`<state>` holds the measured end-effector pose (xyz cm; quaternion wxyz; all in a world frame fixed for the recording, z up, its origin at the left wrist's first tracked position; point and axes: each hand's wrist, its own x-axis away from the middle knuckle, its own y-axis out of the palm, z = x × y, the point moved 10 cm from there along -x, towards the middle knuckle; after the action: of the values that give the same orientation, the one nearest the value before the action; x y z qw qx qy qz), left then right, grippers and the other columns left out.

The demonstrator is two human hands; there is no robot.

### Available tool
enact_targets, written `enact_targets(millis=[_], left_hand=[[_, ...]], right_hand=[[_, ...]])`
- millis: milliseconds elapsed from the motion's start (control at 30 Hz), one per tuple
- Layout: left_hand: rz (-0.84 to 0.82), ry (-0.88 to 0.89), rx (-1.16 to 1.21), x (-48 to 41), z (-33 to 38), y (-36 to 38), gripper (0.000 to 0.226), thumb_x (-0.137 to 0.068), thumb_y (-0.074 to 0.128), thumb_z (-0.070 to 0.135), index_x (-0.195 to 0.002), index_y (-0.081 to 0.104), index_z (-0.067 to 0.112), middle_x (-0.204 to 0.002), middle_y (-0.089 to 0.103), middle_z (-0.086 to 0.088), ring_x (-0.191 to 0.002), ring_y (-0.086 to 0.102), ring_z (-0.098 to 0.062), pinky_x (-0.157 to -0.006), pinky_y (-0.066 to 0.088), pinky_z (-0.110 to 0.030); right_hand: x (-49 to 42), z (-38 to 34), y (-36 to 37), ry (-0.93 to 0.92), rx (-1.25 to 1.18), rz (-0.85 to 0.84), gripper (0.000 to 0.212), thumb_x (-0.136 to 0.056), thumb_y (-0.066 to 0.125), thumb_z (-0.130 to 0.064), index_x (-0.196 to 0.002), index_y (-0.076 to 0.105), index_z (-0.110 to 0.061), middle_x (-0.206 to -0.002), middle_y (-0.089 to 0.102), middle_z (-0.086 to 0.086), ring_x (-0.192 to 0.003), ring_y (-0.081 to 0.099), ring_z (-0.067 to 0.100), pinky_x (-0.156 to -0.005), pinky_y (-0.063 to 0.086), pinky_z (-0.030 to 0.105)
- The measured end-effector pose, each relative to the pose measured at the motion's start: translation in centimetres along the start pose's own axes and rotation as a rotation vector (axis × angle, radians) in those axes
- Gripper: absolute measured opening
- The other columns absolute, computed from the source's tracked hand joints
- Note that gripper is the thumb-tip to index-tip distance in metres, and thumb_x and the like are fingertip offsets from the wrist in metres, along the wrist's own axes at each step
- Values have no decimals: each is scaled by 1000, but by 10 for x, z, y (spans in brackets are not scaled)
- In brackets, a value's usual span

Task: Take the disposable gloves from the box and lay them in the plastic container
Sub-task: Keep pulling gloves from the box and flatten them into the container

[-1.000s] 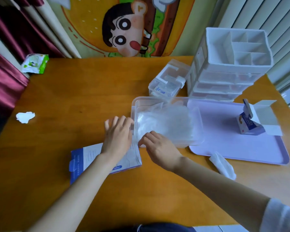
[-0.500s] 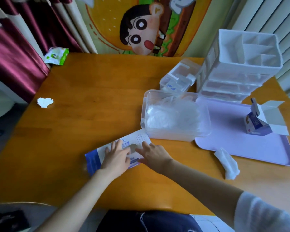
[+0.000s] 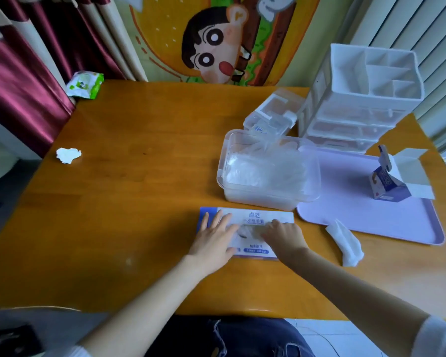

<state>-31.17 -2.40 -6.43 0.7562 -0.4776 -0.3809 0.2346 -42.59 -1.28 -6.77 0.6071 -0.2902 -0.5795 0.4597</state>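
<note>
A flat blue-and-white glove box (image 3: 258, 217) lies on the wooden table in front of me. My left hand (image 3: 214, 238) presses flat on its left part with straight fingers. At the box's opening, my right hand (image 3: 283, 237) has curled fingers that pinch a clear disposable glove (image 3: 249, 231). Just beyond the box stands the clear plastic container (image 3: 255, 199), open, with a heap of clear gloves (image 3: 265, 168) inside.
A lilac tray (image 3: 371, 222) lies right of the container with a small opened carton (image 3: 389, 181) on it. A white tissue (image 3: 345, 244) lies by the tray. A white drawer organiser (image 3: 366, 99) and a small clear box (image 3: 273, 114) stand behind. Crumpled paper (image 3: 68, 155) lies far left.
Both hands came back from the container to the glove box. The box now lies square in front of me, and the right hand's fingers have reached its opening.
</note>
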Motion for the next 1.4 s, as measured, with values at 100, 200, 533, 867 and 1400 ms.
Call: enact_targets(millis=[100,200,533,867,1400], left_hand=[[-71,1,16,-9,3,4,77,-91,55,49,-151,16,23,-160,2,-1,-147,-3,-21,-119,2,-44],[-96,-10,-4,-17,1,6,79,-90,57,49,-152,14,22,-160,3,-3,-147,5,-24,-117,12,-44],[-118,-8,-68,-22,-1,4,91,-84,58,59,-152,10,23,-160,0,-2,-144,11,-26,-115,18,-44],[-10,-132,-35,-23,-11,-5,76,-88,52,59,-148,20,25,-154,20,-1,-138,25,-27,-111,26,-41],[-126,-152,64,-24,-10,-3,78,-91,58,44,-150,14,20,-158,10,-4,-144,13,-26,-114,21,-41]], right_hand=[[-3,0,1,-4,-76,16,36,-91,49,-1,-125,46,-14,-123,46,5,-105,57,23,-65,34,29],[-7,-7,-6,-10,-113,48,34,-96,42,-5,-128,44,-16,-122,48,4,-106,58,25,-66,32,30],[-21,-19,-6,-82,-152,28,21,-98,44,-14,-113,58,-15,-115,52,4,-94,61,26,-64,32,31],[0,21,-34,101,-855,301,14,-102,32,-16,-89,32,-13,-82,50,7,-63,44,22,-49,27,24],[17,93,-115,215,-791,555,28,-93,57,-32,-78,45,-12,-72,50,1,-66,44,24,-51,28,33]])
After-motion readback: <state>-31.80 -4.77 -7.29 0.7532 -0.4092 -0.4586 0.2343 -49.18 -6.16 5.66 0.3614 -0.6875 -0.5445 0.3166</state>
